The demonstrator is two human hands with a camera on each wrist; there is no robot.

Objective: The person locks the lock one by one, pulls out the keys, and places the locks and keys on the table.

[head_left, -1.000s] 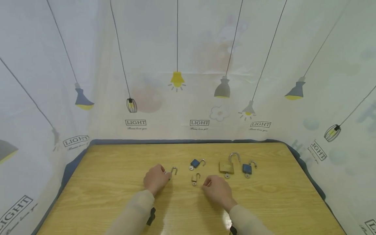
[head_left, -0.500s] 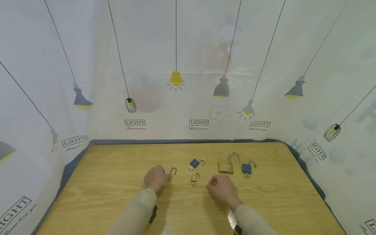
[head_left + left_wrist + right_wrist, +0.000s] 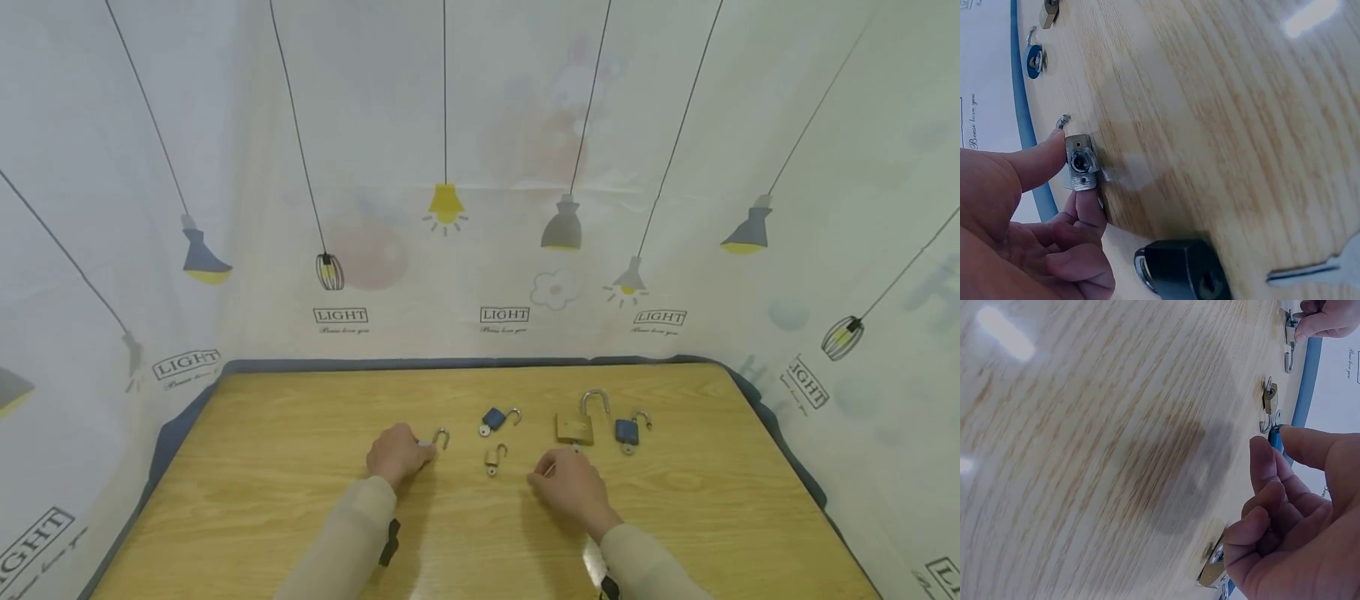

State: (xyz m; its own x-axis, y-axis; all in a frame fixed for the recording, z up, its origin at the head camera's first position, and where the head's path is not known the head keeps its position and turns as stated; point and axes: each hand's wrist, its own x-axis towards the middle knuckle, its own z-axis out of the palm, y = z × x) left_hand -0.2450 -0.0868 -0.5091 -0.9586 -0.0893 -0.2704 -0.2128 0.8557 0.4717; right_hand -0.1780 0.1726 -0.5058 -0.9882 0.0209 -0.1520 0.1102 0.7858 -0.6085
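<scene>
My left hand (image 3: pixel 400 455) pinches a small silver padlock between thumb and fingers, its open shackle (image 3: pixel 442 437) pointing up and away. The left wrist view shows the keyhole end of this padlock (image 3: pixel 1081 164), with no key in it. My right hand (image 3: pixel 572 486) hovers over the table in front of the large brass padlock (image 3: pixel 573 429), partly covering the key at its base. Its fingers are loosely curled, with a small gap between thumb and index finger and nothing visible held. Between the hands lies a small brass padlock (image 3: pixel 492 457) with its shackle open and a key in it.
A blue padlock (image 3: pixel 492 418) lies behind the small brass one, and another blue padlock (image 3: pixel 627 432) sits at the right; both have open shackles and keys. In the left wrist view, a black padlock (image 3: pixel 1188 270) and a loose key (image 3: pixel 1319 270) appear near the bottom.
My right hand has shifted a little to the right, away from the small brass padlock and over the large one's key. The left hand stays nearly still with the silver padlock.
</scene>
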